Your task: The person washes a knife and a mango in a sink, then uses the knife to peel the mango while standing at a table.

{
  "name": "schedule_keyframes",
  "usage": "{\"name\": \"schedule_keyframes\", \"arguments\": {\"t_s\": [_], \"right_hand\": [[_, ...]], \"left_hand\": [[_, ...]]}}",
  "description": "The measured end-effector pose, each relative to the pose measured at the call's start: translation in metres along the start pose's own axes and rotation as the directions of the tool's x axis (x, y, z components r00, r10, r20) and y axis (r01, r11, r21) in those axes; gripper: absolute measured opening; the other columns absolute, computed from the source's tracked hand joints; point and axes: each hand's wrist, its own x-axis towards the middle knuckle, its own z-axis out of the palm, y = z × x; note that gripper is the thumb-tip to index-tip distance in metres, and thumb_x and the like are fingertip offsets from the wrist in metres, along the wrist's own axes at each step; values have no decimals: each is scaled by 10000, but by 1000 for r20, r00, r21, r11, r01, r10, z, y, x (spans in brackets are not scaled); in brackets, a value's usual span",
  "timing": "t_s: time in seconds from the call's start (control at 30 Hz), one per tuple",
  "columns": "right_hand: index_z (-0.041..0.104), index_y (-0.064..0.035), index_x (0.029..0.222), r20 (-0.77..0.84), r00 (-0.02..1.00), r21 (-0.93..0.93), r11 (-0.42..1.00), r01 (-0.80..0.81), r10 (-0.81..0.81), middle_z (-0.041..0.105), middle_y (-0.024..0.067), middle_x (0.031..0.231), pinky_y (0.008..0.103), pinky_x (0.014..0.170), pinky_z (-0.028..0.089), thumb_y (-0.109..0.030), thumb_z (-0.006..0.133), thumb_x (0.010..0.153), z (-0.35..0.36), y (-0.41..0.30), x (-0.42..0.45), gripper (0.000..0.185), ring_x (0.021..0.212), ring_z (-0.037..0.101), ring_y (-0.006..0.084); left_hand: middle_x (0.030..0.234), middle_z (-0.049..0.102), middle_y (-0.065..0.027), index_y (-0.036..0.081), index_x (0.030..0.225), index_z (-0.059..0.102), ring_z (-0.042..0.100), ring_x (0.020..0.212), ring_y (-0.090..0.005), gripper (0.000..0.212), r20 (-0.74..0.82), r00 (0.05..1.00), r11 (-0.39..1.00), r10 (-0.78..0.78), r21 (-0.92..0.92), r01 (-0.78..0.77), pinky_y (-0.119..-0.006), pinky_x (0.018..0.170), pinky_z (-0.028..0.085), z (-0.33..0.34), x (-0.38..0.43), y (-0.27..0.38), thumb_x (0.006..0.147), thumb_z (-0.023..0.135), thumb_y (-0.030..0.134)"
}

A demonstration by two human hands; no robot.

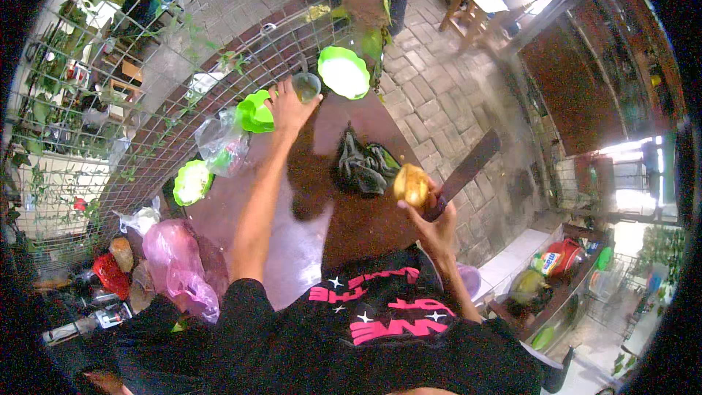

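My left hand [288,107] is stretched towards the table's far end, its fingers around a clear cup [307,86] holding some liquid and what may be a utensil. In my right hand [439,222] are a yellow-brown roundish fruit [411,185] and the handle of a broad-bladed knife [471,163]. The blade points away over the paving. A crumpled black plastic bag [362,167] lies on the table left of the fruit, with something green at its edge. Beside the cup stand a green scalloped bowl [255,112] and another green-rimmed dish [344,72] with glaring white inside.
The brown table [263,252] meets a wire mesh fence [164,88]. Along the fence side are a clear bag [219,140], a third green-rimmed dish [192,182] and a pink plastic bag [175,263]. A wooden stool [476,5] stands on the brick paving [428,99].
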Motion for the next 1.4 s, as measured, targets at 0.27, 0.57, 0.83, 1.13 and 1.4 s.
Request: {"name": "schedule_keyframes", "arguments": {"t_s": [0.27, 0.57, 0.83, 1.13, 1.4], "right_hand": [[560, 22, 1092, 88, 989, 18, 992, 121, -123, 630, 119, 1206, 267, 857, 483, -143, 824, 728, 25, -3, 1, 479, 990, 608, 122], [515, -7, 968, 92, 993, -102, 991, 90, -81, 627, 112, 1191, 284, 794, 484, -118, 833, 711, 28, -8, -31, 424, 946, 586, 117], [505, -4, 1165, 450, 882, -220, 975, -43, 141, 577, 185, 943, 344, 821, 469, -250, 635, 867, 57, -61, -92, 408, 873, 586, 317], [532, -43, 996, 313, 941, -537, 841, 64, 128, 621, 238, 804, 471, 674, 497, -248, 471, 975, 13, -70, -157, 215, 784, 630, 416], [551, -41, 907, 364, 927, -661, 675, 327, -93, 594, 176, 638, 396, 506, 465, -316, 702, 827, 7, -72, -192, 324, 549, 609, 339]], "left_hand": [[1365, 415, -207, 45, 1384, 380, 325, 1303, -386, 932, -98, 995, 998, -25, -66, 18, -591, 1013, 272, -48, -37, 10, 690, 746, 550], [1265, 505, -134, 10, 1368, 385, 529, 1098, -224, 483, 288, 957, 67, -36, -955, 290, -367, 995, 398, -111, -246, 74, 975, 505, 265], [993, 620, -114, 18, 1119, 531, 627, 906, -207, 489, 691, 702, -510, 173, -546, 664, -352, 848, 511, -134, -292, 69, 1022, 291, 433], [884, 585, -67, 58, 1100, 511, 567, 657, -142, 421, 552, 739, -448, 385, -589, 673, -273, 467, 416, -156, -309, 52, 1006, 307, 414], [819, 609, -51, 34, 1054, 580, 576, 671, -125, 485, 637, 615, -452, 464, -427, 783, -243, 602, 480, -189, -314, 75, 973, 373, 464]]}}
